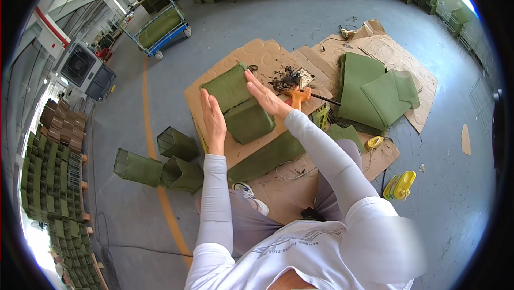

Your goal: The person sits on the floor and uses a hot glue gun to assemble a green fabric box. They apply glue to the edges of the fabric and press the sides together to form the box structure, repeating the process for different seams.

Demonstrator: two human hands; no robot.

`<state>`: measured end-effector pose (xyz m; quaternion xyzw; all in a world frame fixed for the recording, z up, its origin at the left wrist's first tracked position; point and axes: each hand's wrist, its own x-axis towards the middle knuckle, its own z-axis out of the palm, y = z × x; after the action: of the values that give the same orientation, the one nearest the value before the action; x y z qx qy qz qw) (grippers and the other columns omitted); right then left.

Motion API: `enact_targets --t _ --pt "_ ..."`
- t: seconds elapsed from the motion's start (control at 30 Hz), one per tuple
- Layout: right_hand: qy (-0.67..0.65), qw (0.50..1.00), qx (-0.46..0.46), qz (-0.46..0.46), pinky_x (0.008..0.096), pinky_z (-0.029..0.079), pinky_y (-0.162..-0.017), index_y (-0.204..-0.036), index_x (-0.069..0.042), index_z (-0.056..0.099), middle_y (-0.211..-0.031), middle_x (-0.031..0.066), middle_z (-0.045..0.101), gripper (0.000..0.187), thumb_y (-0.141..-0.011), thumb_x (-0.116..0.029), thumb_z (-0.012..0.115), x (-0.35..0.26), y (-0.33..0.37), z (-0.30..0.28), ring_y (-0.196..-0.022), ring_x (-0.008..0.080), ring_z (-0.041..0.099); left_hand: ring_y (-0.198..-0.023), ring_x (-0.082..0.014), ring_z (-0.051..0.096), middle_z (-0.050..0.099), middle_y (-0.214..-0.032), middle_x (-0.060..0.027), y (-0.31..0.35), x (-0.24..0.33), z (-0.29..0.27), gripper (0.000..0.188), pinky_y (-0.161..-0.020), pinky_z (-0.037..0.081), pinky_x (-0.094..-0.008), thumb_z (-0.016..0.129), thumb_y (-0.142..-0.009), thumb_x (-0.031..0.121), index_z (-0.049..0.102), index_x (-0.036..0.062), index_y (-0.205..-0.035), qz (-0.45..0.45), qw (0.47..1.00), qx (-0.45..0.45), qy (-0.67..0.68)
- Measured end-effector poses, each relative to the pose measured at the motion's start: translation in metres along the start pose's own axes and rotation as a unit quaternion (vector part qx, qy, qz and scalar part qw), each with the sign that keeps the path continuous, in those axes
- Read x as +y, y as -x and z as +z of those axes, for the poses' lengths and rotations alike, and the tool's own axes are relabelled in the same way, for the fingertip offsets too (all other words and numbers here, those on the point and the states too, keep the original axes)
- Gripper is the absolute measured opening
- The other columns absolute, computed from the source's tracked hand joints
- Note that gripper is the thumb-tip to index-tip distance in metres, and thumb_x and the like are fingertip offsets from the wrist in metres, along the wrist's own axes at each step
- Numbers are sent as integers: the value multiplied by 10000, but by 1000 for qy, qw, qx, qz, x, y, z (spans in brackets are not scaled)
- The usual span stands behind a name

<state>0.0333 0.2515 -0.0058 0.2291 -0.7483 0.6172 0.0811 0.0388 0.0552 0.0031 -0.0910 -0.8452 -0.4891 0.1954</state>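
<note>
A green felt-like box (249, 119) with a dark seam across its top stands on a cardboard sheet (262, 50) in front of me. My left hand (215, 124) lies along the box's left side, fingers straight and held upright. On the upper right of the box, my right hand (266, 97) rests flat with its fingers stretched out. The two palms face each other across the box. Close to my right wrist lies an orange pistol-shaped tool (299, 97) with a black rod. Behind it is a pile of dark, sticky-looking scraps (286, 79).
Folded green sheets (369, 92) lie at the right. Three green open tubes (138, 167) stand at the left. A long green strip (270, 153) lies before my knees. A yellow jug (399, 185) stands at the lower right; a blue cart (160, 30) is at the back left.
</note>
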Motion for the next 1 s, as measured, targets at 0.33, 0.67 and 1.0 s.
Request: enact_targets --t 0.33,0.67,1.0 --pt "-54 998 24 17 315 139 -1142 -1442 8 230 -1534 135 160 694 -981 -509 260 6 -29 -20 -1420 249 136 -1427 -285 88 177 -1525 -155 0 4 -10 767 -1152 69 -425 174 -959 577 177 -8 -1454 57 978 -45 -196" --pt "-82 968 230 63 353 411 -953 -1272 8 498 -1269 151 548 601 -966 -493 371 51 -25 -29 -1180 222 513 -1421 -273 134 243 -1507 -140 -6 -1 -17 758 -1146 73 -451 206 -954 583 246 2 -1439 94 963 -69 -243" --pt "373 824 227 361 413 486 -854 -1118 -7 452 -1125 176 510 726 -653 -464 771 110 71 -8 -1052 334 563 -1391 -275 234 360 -1451 -132 -10 18 -10 735 -1126 146 -500 321 -937 570 333 2 -1403 260 906 20 -335"
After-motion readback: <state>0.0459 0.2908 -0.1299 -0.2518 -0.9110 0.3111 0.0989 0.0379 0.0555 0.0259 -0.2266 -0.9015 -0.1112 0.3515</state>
